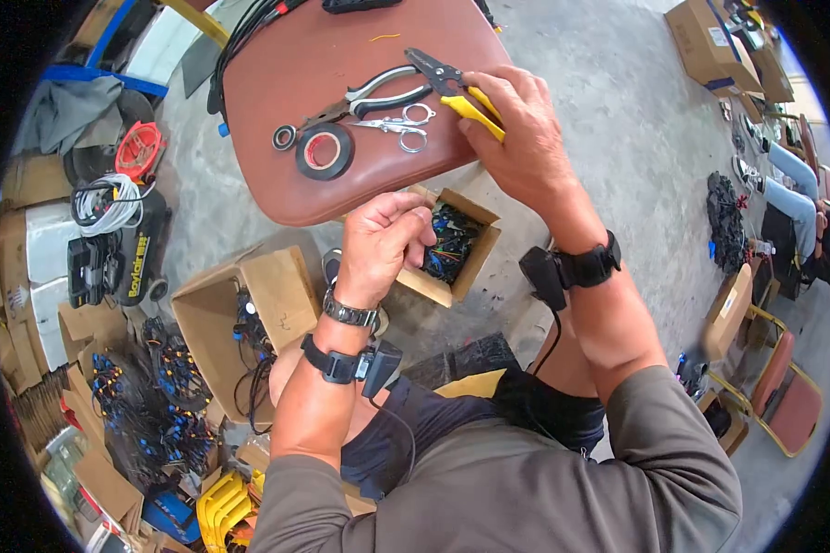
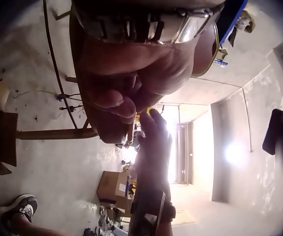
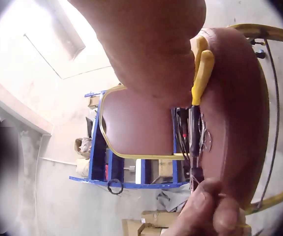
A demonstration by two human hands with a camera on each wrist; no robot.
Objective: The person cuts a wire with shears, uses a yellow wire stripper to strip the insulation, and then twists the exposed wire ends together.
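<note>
Yellow-handled wire strippers [image 1: 466,103] lie at the right side of a reddish-brown chair seat, jaws toward the far side. My right hand [image 1: 526,138] grips their handles between thumb and fingers; the right wrist view shows the yellow handles [image 3: 203,69] beside that hand. In front of the seat's near edge is my left hand [image 1: 387,235], its fingers curled and thumb against the forefinger. I cannot tell whether a small thing sits between those fingertips [image 3: 225,214]. Beside the strippers lie pliers [image 1: 378,92] with black-and-white handles and small silver scissors [image 1: 406,124].
Black tape [image 1: 325,153] and a smaller roll [image 1: 285,137] rest on the chair seat [image 1: 295,198]. Below it stands an open carton [image 1: 478,267] of dark wired parts. Another carton [image 1: 281,286] and tangled cables [image 1: 148,396] are at left. A person [image 1: 798,175] sits far right.
</note>
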